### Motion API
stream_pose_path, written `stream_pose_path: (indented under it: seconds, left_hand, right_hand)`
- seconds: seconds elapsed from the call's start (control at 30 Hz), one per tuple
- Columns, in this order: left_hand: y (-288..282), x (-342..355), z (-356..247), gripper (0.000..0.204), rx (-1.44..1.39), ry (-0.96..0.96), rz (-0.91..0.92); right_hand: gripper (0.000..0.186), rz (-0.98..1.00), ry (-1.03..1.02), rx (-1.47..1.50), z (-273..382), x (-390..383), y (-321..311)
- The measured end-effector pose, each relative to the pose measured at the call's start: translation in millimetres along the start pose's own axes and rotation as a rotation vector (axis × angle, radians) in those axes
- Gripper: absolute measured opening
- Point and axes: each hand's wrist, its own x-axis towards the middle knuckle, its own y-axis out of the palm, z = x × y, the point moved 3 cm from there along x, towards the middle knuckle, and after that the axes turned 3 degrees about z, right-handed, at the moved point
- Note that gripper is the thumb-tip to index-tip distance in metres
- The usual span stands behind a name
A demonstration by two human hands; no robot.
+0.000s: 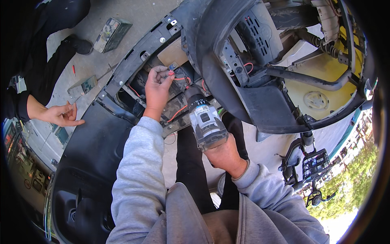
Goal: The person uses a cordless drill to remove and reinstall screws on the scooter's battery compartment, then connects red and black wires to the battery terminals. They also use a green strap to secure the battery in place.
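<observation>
My left hand point(157, 87) reaches into an opening of a black vehicle panel point(134, 61) and pinches a small red connector on red wires point(181, 78). My right hand point(222, 155) grips a grey and black cordless drill point(205, 118), whose nose points up into the same opening beside the left fingers. Both of my arms wear grey sleeves.
Another person in black stands at the left, a hand point(61, 115) holding something thin. A dark box point(112, 34) and a flat tool point(83, 86) lie on the concrete floor. A black wheel-arch liner point(227, 69), yellow bodywork point(321, 85) and a spring lie to the right.
</observation>
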Motion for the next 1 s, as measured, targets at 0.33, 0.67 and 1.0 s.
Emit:
stream_pose_path:
  seconds: [0.33,0.67,1.0]
  left_hand:
    - [-3,-1,6,0.012,-0.026,0.008,-0.002]
    - [8,-10,-3,0.013,0.655,0.317,-0.198]
    - [10,-6,-2,0.016,0.666,0.359,-0.226]
  right_hand:
    - [0.048,0.04,0.063,0.03,1,3,2]
    - [0.053,-0.01,0.059,0.092,2,8,0]
    - [0.057,0.004,0.077,0.025,0,13,-2]
